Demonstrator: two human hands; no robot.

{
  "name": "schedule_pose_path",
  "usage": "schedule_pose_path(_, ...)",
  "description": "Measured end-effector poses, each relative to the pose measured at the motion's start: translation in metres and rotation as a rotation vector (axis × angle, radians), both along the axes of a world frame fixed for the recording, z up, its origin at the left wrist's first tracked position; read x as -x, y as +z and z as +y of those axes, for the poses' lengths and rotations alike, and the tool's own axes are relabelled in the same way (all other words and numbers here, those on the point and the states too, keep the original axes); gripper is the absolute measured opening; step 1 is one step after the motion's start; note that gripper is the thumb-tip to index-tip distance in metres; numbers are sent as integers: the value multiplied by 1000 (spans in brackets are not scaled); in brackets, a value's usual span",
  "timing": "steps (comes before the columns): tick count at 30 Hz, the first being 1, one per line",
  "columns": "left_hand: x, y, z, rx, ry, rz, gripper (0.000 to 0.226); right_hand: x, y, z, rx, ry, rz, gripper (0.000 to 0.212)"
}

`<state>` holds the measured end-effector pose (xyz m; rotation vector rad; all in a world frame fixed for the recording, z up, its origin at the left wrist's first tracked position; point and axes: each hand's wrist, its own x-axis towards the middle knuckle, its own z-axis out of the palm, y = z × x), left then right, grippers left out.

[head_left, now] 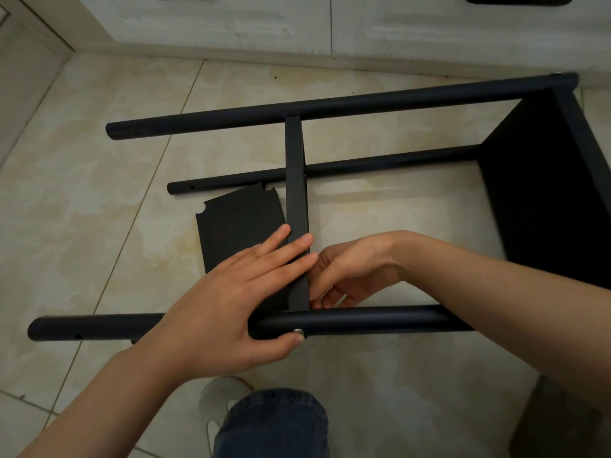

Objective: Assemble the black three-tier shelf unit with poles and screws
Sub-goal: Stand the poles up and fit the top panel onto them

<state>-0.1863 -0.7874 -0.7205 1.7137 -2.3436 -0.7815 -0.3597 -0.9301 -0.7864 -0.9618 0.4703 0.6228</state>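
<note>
The black shelf unit lies on its side on the tiled floor. Three poles show: the near pole (pixel 380 320), the far upper pole (pixel 330 109) and a lower pole (pixel 380 161). One shelf board (pixel 549 193) is fixed at the right end. A middle board (pixel 296 180) stands on edge between the poles. My left hand (pixel 231 299) wraps the near pole, fingers laid flat on the middle board's edge, thumb touching a silver screw (pixel 299 331) in the pole. My right hand (pixel 350 272) reaches behind the board, fingers curled at its lower edge; what they hold is hidden.
A loose black board (pixel 238 226) with notched corners lies flat on the floor under the frame. White cabinet doors (pixel 231 24) run along the far side. My knee in jeans (pixel 274 424) and a white shoe (pixel 215 401) are just below the near pole.
</note>
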Motion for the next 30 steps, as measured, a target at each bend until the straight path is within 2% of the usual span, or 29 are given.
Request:
schedule_pose_path(4,0,0,0,3,3,8,84,0,-1,-1,72,8,24,23)
schedule_pose_path(8,-1,-1,0,11,3,0,84,-1,-1,0,18,-6,1,17)
schedule_pose_path(12,0,-2,0,10,-1,2,84,2,-2,-1,54,15,-2,21)
schedule_pose_path(19,-1,-2,1,17,-2,-8,83,-3,-2,5,68,-13,-31,8)
schedule_pose_path(22,-1,-2,1,18,-7,-10,84,-3,-2,6,93,-4,-11,19)
schedule_pose_path(27,0,-1,2,16,-3,-9,84,0,2,5,34,-9,-26,11)
schedule_pose_path(30,0,-1,1,20,-5,-18,83,-2,0,6,39,-37,-34,22)
